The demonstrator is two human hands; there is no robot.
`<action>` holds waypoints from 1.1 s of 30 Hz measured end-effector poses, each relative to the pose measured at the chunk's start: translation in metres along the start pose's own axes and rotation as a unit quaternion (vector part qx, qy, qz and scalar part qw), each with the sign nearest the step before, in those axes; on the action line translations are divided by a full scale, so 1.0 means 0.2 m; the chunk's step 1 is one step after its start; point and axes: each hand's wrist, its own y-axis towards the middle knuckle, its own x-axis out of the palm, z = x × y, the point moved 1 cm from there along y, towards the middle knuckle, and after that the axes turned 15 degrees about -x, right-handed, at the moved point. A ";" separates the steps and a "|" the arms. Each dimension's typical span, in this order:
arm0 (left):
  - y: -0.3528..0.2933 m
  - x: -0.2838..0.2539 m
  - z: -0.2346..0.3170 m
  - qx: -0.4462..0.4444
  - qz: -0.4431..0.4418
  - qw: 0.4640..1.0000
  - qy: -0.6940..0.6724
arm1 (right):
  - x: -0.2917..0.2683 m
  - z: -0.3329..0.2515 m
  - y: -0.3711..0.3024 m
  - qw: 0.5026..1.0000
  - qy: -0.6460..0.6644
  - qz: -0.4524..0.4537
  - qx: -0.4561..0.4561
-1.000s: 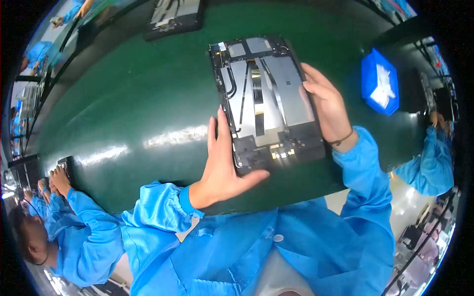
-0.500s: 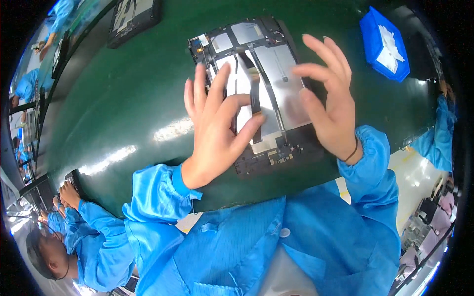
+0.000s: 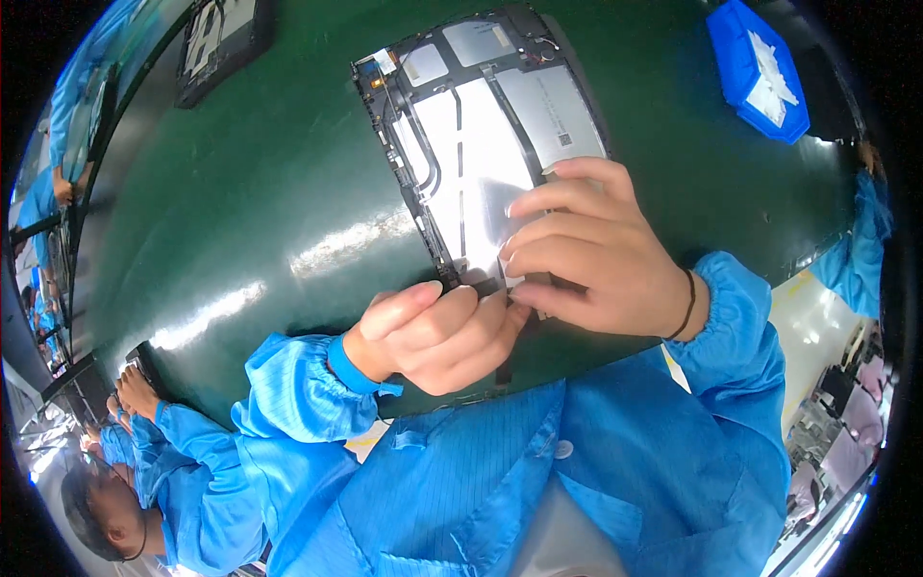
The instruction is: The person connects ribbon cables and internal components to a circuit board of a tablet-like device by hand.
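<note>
An opened tablet (image 3: 538,108) lies on the green table, with silver battery panels and black wiring inside its dark frame. My left hand (image 3: 437,332) is curled closed at its lower edge, fingertips meeting my right thumb. Below the left hand, a dark strip like a ribbon cable (image 3: 503,375) sticks out toward the table's front edge. My right hand (image 3: 601,255) rests over the lower right of the tablet, fingers bent and thumb drawn in against the left fingertips. Whatever is between the fingers is hidden, as is the tablet's lower board.
A blue bin (image 3: 760,72) with white pieces stands at the far right. Another opened device (image 3: 223,43) lies at the far left. A co-worker's hand (image 3: 137,394) is at the table's left end. The green table's front edge (image 3: 452,402) runs close to my body.
Both hands have come down and together at the tablet's lower end, their spread fingers now curled. The dark ribbon cable no longer lies across the battery. The tablet has shifted slightly away.
</note>
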 end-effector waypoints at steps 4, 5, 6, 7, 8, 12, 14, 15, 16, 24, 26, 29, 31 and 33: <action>0.00 -0.01 0.01 -0.014 -0.021 1.000 0.006 | 0.00 0.02 0.00 1.000 -0.003 0.005 -0.019; 0.01 -0.01 0.00 -0.016 -0.023 1.000 0.004 | -0.01 0.02 0.00 1.000 -0.002 0.004 -0.017; 0.01 -0.01 0.00 -0.019 -0.034 0.999 0.005 | -0.03 0.02 0.00 1.000 0.014 -0.011 -0.008; 0.02 -0.02 0.00 -0.022 -0.045 0.999 0.006 | -0.04 0.03 0.01 0.999 0.029 -0.027 0.001; 0.02 -0.01 0.00 -0.023 -0.047 0.999 0.006 | -0.04 0.03 0.01 0.999 0.031 -0.027 0.001; 0.04 0.00 0.00 -0.009 -0.037 0.999 0.015 | -0.04 0.04 0.01 1.000 0.009 -0.023 0.004; 0.05 0.02 0.00 0.001 -0.034 0.999 0.012 | -0.05 0.04 0.01 1.000 -0.010 -0.021 -0.005; 0.05 0.01 0.00 0.015 -0.022 1.000 -0.002 | -0.05 0.04 0.02 0.999 -0.035 -0.018 0.004; 0.05 0.01 0.00 0.029 -0.009 0.999 -0.017 | -0.05 0.04 0.03 0.998 -0.061 -0.015 0.013; 0.16 0.12 -0.11 -0.265 -0.081 0.938 -0.210 | -0.68 0.34 -0.30 0.868 -0.359 0.278 0.202; 0.15 0.16 -0.16 -0.350 -0.080 0.904 -0.231 | -0.71 0.38 -0.30 0.837 -0.417 0.289 0.204; 0.16 0.21 -0.19 -0.352 -0.048 0.906 -0.230 | -0.69 0.40 -0.29 0.837 -0.452 0.251 0.178; 0.17 0.22 -0.19 -0.332 -0.039 0.916 -0.219 | -0.68 0.41 -0.31 0.834 -0.478 0.223 0.165; 0.18 0.23 -0.19 -0.325 -0.046 0.921 -0.211 | -0.66 0.41 -0.31 0.828 -0.503 0.194 0.153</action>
